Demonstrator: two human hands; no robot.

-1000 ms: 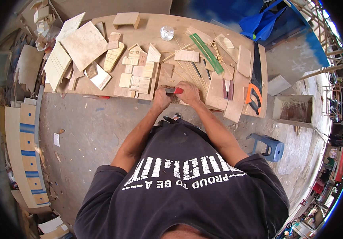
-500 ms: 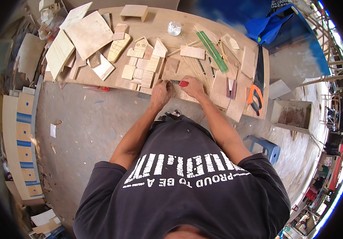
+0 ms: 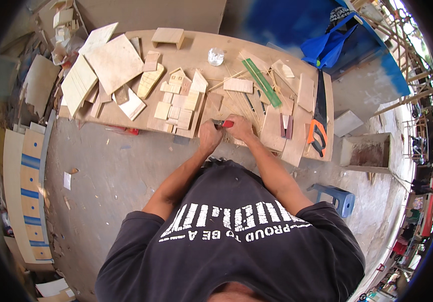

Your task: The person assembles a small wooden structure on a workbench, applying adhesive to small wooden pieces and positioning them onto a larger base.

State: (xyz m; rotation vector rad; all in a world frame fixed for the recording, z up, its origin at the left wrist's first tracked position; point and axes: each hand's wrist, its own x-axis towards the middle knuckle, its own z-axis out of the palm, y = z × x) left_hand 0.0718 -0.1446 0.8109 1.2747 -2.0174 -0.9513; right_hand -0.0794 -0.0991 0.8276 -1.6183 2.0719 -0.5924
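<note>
Messy workbench (image 3: pixel 194 54), wood blocks (image 3: pixel 174 111) ahead-left of the left hand (image 3: pixel 209 137), which is curled, can't tell around what. Right hand (image 3: pixel 240 129) grips a red-handled tool (image 3: pixel 227 124).

Woodworking workshop, lived-in condition. Evidence: one long wooden desk (image 3: pixel 196 48), laden with a square board (image 3: pixel 114 68), small wooden blocks (image 3: pixel 175 112), a green strip (image 3: pixel 261 83) and a handsaw (image 3: pixel 320 113), orange-and-black grip; one small red tool (image 3: pixel 228 124), held in the right hand (image 3: pixel 239 128). Floor (image 3: pixel 115 176): grey, littered with scraps. Also: one plank (image 3: pixel 31 176) with blue bands; one blue-stained panel (image 3: pixel 287 20); one blue-grey stool (image 3: pixel 344 201); dense clutter (image 3: pixel 417 226) along the right edge (too distorted to itemise).
</note>
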